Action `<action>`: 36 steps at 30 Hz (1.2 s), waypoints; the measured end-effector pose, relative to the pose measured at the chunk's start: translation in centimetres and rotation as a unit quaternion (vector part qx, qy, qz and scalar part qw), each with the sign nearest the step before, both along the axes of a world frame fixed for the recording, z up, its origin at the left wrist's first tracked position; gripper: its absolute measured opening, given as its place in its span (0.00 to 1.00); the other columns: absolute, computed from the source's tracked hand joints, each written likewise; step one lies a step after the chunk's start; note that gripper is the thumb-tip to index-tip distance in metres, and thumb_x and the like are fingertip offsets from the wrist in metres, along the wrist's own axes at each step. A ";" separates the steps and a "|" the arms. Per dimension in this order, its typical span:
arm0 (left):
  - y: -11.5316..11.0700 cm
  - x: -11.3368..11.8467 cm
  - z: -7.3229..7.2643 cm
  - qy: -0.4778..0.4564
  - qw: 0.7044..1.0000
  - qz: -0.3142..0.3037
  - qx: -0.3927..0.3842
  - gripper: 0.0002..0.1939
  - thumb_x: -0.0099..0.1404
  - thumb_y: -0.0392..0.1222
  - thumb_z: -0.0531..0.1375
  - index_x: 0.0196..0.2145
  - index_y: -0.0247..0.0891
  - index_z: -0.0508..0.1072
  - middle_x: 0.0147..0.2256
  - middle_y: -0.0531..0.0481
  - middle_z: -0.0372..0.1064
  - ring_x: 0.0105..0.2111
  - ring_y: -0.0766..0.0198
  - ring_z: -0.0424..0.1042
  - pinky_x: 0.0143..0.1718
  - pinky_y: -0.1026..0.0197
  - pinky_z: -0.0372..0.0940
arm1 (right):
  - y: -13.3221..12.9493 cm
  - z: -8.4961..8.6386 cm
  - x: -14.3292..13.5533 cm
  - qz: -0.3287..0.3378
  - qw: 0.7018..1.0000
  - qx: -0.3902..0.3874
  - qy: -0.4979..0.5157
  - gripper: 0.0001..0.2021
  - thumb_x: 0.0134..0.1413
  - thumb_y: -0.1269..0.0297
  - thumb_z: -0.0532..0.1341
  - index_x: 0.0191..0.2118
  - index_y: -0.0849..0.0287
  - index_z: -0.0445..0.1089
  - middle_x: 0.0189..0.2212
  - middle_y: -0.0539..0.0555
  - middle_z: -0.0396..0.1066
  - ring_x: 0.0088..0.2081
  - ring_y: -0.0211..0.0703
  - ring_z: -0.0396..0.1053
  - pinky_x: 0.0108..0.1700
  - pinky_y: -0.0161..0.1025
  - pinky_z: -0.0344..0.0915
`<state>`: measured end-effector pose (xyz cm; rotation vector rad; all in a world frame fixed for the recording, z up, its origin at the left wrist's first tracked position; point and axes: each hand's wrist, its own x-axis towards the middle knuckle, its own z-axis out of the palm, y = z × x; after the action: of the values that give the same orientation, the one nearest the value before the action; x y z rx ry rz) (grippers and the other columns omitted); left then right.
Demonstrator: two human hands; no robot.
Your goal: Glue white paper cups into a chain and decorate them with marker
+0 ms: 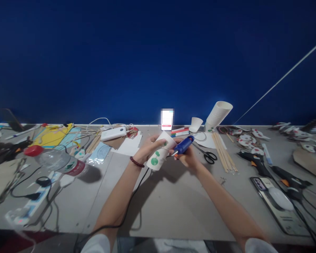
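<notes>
In my left hand (148,148) is a white paper cup piece (158,154) printed with green shapes, tilted above the table. My right hand (186,157) grips a blue glue gun (183,145), its metal tip pointing down and left, close to the cup's right side. Whether the tip touches the paper is too small to tell. A thin light stick seems to cross the cup near the left fingers. The gun's black cable hangs below the cup and runs toward my left forearm.
Behind the hands stand a lit phone (166,120), a small cup (196,123) and a stack of paper cups (219,114). Scissors (209,157) and wooden sticks (224,154) lie right. Left are a bottle (60,161) and a power strip (40,200); a phone (279,214) lies at the right.
</notes>
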<state>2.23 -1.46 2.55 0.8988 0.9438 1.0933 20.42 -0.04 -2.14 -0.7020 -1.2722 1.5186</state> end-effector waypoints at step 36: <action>0.0 -1.0 0.2 0.085 0.991 -0.058 0.082 0.34 0.53 0.51 0.72 0.55 0.36 0.76 0.53 0.38 0.75 0.48 0.51 0.75 0.47 0.56 0.67 | -0.4 0.2 0.9 0.060 0.994 -0.066 -0.062 0.25 0.33 0.64 0.78 0.35 0.55 0.64 0.21 0.44 0.71 0.20 0.37 0.67 0.23 0.36 0.65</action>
<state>1.19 -1.46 2.71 1.1830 0.9378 1.0161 21.29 -0.49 -1.91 -0.8287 -1.3341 1.6910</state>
